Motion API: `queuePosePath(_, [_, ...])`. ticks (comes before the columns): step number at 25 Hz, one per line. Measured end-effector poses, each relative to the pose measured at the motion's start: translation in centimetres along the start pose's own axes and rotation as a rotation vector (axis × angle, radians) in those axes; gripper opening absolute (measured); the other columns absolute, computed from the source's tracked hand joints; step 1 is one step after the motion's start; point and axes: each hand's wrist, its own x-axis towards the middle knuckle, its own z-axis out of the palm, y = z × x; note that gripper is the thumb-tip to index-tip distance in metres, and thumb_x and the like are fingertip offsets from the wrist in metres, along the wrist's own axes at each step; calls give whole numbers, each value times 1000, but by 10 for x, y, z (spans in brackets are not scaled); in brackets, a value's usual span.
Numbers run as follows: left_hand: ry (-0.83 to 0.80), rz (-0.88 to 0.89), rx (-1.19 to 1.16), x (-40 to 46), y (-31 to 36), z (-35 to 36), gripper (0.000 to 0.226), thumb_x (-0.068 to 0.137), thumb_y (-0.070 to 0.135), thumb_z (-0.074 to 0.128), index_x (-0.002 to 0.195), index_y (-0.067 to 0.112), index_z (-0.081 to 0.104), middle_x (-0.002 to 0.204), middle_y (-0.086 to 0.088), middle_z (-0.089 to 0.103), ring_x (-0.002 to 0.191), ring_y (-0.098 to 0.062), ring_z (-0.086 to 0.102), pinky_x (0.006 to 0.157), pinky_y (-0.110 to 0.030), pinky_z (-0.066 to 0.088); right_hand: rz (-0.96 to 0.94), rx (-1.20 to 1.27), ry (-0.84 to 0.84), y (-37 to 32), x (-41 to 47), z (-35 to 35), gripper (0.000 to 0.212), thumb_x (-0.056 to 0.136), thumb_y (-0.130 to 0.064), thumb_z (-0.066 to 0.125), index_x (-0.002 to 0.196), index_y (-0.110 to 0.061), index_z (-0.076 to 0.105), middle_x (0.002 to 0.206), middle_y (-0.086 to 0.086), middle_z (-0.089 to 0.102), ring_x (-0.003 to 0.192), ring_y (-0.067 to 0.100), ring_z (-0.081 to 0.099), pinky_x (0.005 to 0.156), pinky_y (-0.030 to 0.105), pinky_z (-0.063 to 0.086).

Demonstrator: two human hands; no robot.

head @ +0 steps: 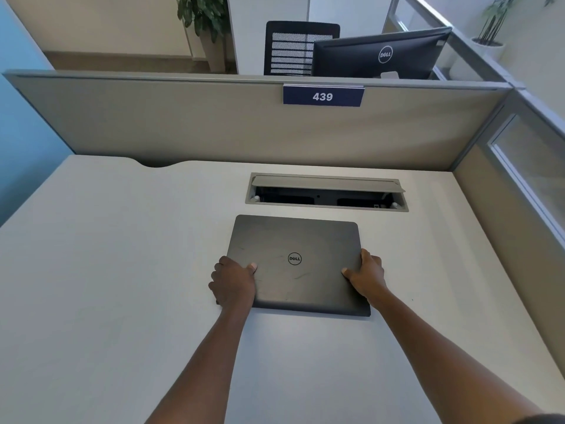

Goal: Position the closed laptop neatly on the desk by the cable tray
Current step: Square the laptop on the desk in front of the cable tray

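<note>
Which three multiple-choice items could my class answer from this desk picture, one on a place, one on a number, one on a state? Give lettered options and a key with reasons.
1. Where does the laptop lie relative to the cable tray?
A. Just in front of it, nearer the person
B. Inside it
C. Behind it, against the partition

2. What number is on the blue sign?
A. 394
B. 439
C. 943

3. What is the state of the laptop?
A. Open, screen lit
B. Half open
C. Closed, lid logo up

Key:
1 A: its far edge sits just short of the tray's near rim on the desk.
2 B: white digits read 439.
3 C: the lid lies flat, while the left hand and right hand each keep a grip on a side edge.
</note>
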Motion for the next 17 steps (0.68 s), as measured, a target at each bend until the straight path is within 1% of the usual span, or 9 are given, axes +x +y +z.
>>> queuePosePath(3, [1, 41, -1, 0, -4, -4, 54, 84, 49, 64, 109, 2, 57, 111, -15, 64, 105, -34, 61, 81, -41, 49, -5, 31, 18, 0, -4, 1, 58, 85, -28, 71, 135, -15, 45, 136, 14, 46, 119, 36, 51, 102, 49, 47])
queuePosePath(6, [-20, 58, 8, 2, -5, -6, 53, 85, 50, 64, 108, 3, 60, 111, -14, 63, 107, -32, 59, 77, -39, 49, -11, 14, 34, -3, -7, 0, 52, 86, -28, 70, 131, -13, 47, 133, 15, 48, 115, 35, 53, 101, 48, 48])
queuePosePath(8, [-41, 55, 27, 2, -4, -7, 54, 86, 49, 63, 112, 2, 59, 114, -15, 61, 109, -32, 57, 80, -41, 50, -21, -38, 36, -5, -11, -1, 51, 88, -29, 68, 130, -11, 46, 133, 16, 48, 115, 36, 52, 101, 47, 47])
queuePosePath(9, [-49, 57, 41, 0, -3, -7, 55, 87, 47, 61, 116, 0, 57, 117, -16, 60, 111, -32, 56, 82, -41, 50, -27, -73, 32, -6, -13, -1, 54, 89, -30, 66, 134, -10, 44, 134, 17, 47, 117, 37, 51, 102, 47, 46])
queuePosePath(11, [-64, 76, 60, -9, -3, -7, 61, 89, 42, 60, 127, -4, 48, 124, -18, 55, 115, -33, 52, 88, -42, 49, -31, -133, 30, -8, -17, -1, 61, 91, -31, 63, 141, -8, 38, 138, 18, 45, 123, 39, 47, 104, 47, 43])
queuePosePath(12, [-69, 87, 51, -15, -5, -7, 64, 88, 39, 61, 132, -5, 43, 127, -19, 53, 117, -33, 50, 91, -42, 48, -30, -149, 34, -10, -19, 0, 61, 91, -31, 62, 142, -7, 37, 138, 19, 44, 124, 40, 45, 104, 47, 42])
queuePosePath(13, [-67, 93, 25, -22, -10, -8, 66, 86, 38, 64, 133, -4, 42, 129, -19, 52, 119, -34, 49, 93, -43, 47, -25, -161, 32, -12, -21, 0, 60, 92, -30, 62, 141, -6, 37, 138, 19, 44, 125, 40, 44, 104, 47, 41])
queuePosePath(15, [-37, 94, -66, -38, -24, -9, 62, 81, 32, 69, 130, 2, 46, 130, -17, 52, 121, -36, 48, 95, -45, 47, -17, -186, 30, -15, -21, 2, 59, 92, -28, 61, 140, -4, 37, 138, 20, 43, 127, 40, 42, 104, 49, 41])
queuePosePath(17, [-12, 48, -181, -52, -36, -9, 59, 79, 25, 71, 128, 3, 49, 132, -17, 52, 122, -37, 48, 96, -46, 47, -13, -220, 36, -19, -21, 2, 58, 92, -26, 61, 139, -2, 36, 139, 20, 43, 128, 40, 41, 104, 49, 40])
